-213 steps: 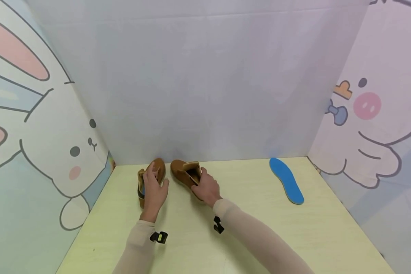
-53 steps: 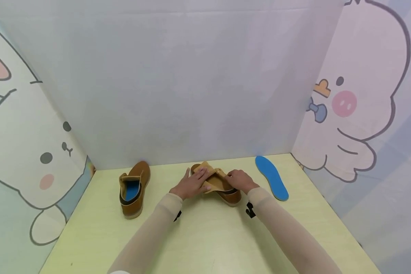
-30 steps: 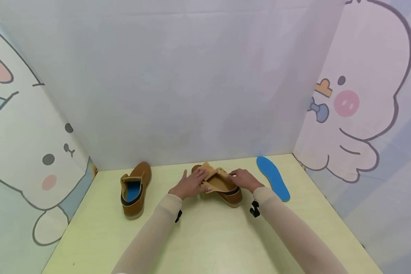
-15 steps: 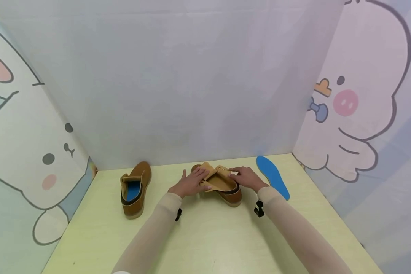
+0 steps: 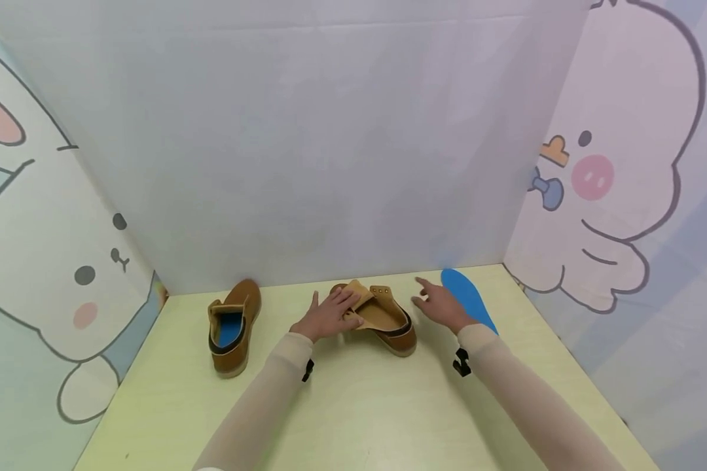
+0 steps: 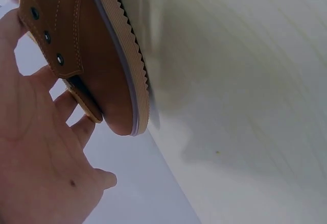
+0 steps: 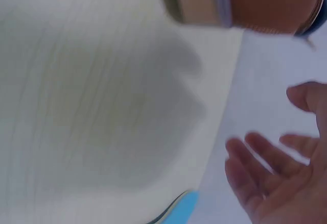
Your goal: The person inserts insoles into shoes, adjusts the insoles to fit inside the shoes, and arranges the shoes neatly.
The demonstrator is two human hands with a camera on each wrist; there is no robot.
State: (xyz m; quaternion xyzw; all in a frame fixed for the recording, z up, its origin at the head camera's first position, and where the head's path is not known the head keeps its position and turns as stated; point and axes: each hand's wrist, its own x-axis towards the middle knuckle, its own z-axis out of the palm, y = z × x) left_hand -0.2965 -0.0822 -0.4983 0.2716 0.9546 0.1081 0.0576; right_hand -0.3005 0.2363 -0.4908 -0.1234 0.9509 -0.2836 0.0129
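The left hand (image 5: 325, 317), fingers spread, rests on the tan leather tongue (image 5: 361, 288) of the brown leather shoe (image 5: 402, 341) between both hands. The right hand (image 5: 440, 306), fingers parted, holds nothing beside the flat blue insole (image 5: 467, 292). Light, steady pressure should best leave the mouth wide.

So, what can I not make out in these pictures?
Head: front of touched shoe, partly under left hand.
Head: near end of loose insole, behind right hand and sleeve.
Head: front of blue insole in other shoe, under its upper.
Left wrist: touched shoe's heel, beyond top edge.
Right wrist: detail of fingers, blurred.
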